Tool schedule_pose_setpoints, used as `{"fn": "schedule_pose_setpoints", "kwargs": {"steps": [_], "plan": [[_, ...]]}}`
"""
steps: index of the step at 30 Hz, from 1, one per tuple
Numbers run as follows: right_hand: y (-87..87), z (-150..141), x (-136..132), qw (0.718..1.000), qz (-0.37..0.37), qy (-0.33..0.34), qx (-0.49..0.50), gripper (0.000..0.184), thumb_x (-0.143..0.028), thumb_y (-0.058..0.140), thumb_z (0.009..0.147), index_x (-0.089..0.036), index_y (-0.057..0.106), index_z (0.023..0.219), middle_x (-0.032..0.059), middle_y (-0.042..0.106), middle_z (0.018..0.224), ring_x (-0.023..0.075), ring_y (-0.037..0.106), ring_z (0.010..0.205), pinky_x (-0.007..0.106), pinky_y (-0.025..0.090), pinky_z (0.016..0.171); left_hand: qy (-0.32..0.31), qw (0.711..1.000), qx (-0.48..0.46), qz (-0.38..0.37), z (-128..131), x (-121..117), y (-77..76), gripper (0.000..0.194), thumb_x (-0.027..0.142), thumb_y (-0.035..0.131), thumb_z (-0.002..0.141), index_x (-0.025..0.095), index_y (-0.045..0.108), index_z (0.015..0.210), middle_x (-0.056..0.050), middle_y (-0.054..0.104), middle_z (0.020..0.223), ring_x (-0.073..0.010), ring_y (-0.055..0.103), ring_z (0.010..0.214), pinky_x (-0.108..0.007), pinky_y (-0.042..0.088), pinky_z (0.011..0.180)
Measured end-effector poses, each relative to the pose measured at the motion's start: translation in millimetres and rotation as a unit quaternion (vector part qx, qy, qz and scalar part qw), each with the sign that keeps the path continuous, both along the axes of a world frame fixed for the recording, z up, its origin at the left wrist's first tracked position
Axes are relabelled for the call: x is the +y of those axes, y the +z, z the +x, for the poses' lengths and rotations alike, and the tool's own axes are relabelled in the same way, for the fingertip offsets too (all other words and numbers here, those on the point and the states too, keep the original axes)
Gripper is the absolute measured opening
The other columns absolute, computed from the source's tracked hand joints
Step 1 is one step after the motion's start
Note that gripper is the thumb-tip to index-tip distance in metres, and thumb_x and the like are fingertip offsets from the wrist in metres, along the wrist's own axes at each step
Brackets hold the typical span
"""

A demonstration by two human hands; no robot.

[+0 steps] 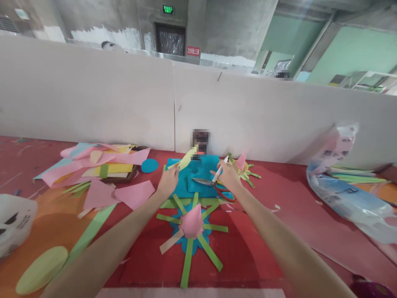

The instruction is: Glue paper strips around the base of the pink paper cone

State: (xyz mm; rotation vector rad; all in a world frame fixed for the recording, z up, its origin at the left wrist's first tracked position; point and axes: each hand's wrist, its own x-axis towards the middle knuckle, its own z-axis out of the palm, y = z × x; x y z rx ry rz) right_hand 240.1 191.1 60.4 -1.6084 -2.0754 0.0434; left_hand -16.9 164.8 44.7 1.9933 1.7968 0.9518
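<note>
My left hand (pixel 169 180) pinches a pale yellow paper strip (pixel 187 159) above sheets of blue paper (pixel 178 182). In my right hand (pixel 228 174) is a slim white pen-like stick (pixel 219 170); its exact kind cannot be made out. Just below that hand, scissors (pixel 203 181) with red handles lie across the blue paper, blades pointing left. Nearer to me, between my forearms, a paper flower sits on red paper: a pink cone (pixel 192 222) rises from a scalloped blue piece (pixel 194 247), with several green strips (pixel 187 265) and one pale pink strip (pixel 170 242) radiating outward.
A smaller paper flower with a pink cone (pixel 241 161) stands behind my right hand. Pink paper pieces (pixel 135 194), a blue disc (pixel 149 165) and a yellow oval (pixel 41 270) lie on the left. A clear plastic bag (pixel 350 198) is at right. A white partition (pixel 263 111) closes the back.
</note>
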Motion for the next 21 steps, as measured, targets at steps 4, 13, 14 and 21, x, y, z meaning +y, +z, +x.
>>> {"fn": "schedule_pose_setpoints", "kwargs": {"steps": [4,13,14,21], "plan": [[8.5,-11,-22,0.982,0.111,0.100,-0.113,0.038,-0.040,0.059,0.082,-0.017,0.055,0.112,0.0167,0.049,0.132,0.0290,0.039,0.126,0.043,0.031,0.102,-0.012,0.999,0.026,0.035,1,-3,2.6,0.044,0.024,0.030,0.095,0.019,0.043,0.136,-0.009,0.061,0.124,-0.0225,0.059,0.110,-0.030,0.045,0.091],[1.0,-23,-31,0.971,0.048,0.168,-0.162,0.052,-0.035,0.061,0.080,-0.017,0.048,0.128,0.0160,0.037,0.145,0.0294,0.033,0.132,0.046,0.027,0.107,-0.125,0.980,0.150,-0.036,5,3,-16.5,0.043,0.019,0.046,0.086,0.021,0.050,0.129,-0.007,0.055,0.132,-0.0224,0.049,0.122,-0.033,0.037,0.103],[-1.8,-23,-30,0.973,0.016,0.165,-0.163,0.055,-0.037,0.062,0.079,-0.017,0.048,0.128,0.0165,0.039,0.143,0.0297,0.037,0.131,0.046,0.029,0.106,-0.128,0.978,0.161,-0.031,6,4,-16.1,0.044,0.021,0.049,0.085,0.021,0.051,0.128,-0.007,0.055,0.131,-0.0231,0.048,0.122,-0.035,0.037,0.104],[-9.2,-31,-32,0.973,-0.102,0.120,-0.168,0.064,-0.045,0.064,0.075,-0.016,0.043,0.128,0.0146,0.060,0.116,0.0273,0.055,0.110,0.036,0.042,0.088,-0.111,0.977,0.182,-0.030,24,19,-8.7,0.039,0.021,0.064,0.073,0.020,0.057,0.112,-0.009,0.056,0.118,-0.0248,0.053,0.112,-0.035,0.043,0.095]]}}
